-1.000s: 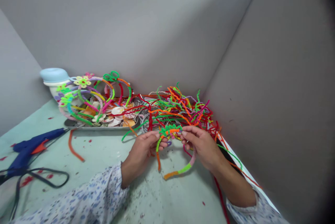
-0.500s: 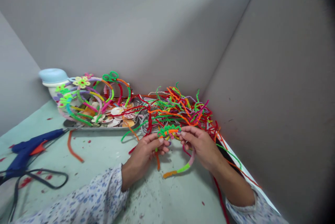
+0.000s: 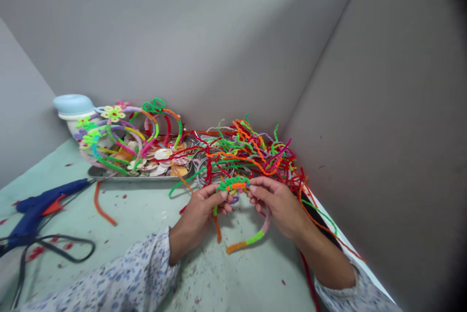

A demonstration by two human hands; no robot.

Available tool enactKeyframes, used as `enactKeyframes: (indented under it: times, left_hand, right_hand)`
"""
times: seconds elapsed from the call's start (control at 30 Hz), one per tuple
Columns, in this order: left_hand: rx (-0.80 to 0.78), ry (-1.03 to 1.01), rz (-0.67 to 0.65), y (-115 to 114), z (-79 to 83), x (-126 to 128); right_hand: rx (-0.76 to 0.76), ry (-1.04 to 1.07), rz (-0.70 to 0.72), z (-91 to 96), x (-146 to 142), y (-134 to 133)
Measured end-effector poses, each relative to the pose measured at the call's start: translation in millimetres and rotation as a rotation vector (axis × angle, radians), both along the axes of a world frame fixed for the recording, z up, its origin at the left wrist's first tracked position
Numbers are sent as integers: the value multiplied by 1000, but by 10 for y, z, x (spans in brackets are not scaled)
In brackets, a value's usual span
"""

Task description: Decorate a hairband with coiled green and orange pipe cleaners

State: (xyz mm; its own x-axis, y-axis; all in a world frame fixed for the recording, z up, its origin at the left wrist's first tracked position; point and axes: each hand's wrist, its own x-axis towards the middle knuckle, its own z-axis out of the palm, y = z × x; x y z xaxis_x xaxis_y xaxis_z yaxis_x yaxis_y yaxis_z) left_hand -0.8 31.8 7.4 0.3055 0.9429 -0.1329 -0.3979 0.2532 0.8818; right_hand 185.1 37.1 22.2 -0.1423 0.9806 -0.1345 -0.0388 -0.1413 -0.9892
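Between my two hands is a headband [image 3: 239, 186] wrapped in coloured pipe cleaners, with a looped green row and an orange band along its top. My left hand [image 3: 199, 212] pinches its left end between thumb and fingers. At the other end my right hand [image 3: 279, 202] grips it the same way. Below the hands hang the headband's two arms, one ending in orange, the other pink, green and orange. My fingers hide parts of the band. Just behind lies a heap of loose pipe cleaners [image 3: 248, 149] in red, green, orange and purple.
A metal tray [image 3: 142, 178] of seashells stands at the back left, with several finished headbands [image 3: 113, 132] leaning in it. Behind them is a white container with a light blue lid [image 3: 74, 104]. A blue glue gun [image 3: 40, 205] and its black cord lie at the left.
Both hands have stayed nearly in place. The headband has shifted slightly left and tilted a little, showing more of the orange band and a purple loop beneath.
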Motion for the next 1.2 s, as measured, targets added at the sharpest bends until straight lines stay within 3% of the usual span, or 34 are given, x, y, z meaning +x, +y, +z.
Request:
enactKeyframes:
  times: [0.37,0.7,1.2]
  left_hand:
    - [24,62,0,4,27,-2]
    - [69,95,-34,-90,89,38]
    - [61,115,-53,-130,134,54]
  right_hand:
    - [19,8,45,91,-69,-65]
    - [166,-196,149,283,-66,-154]
    - [103,-245,109,304,-95,-189]
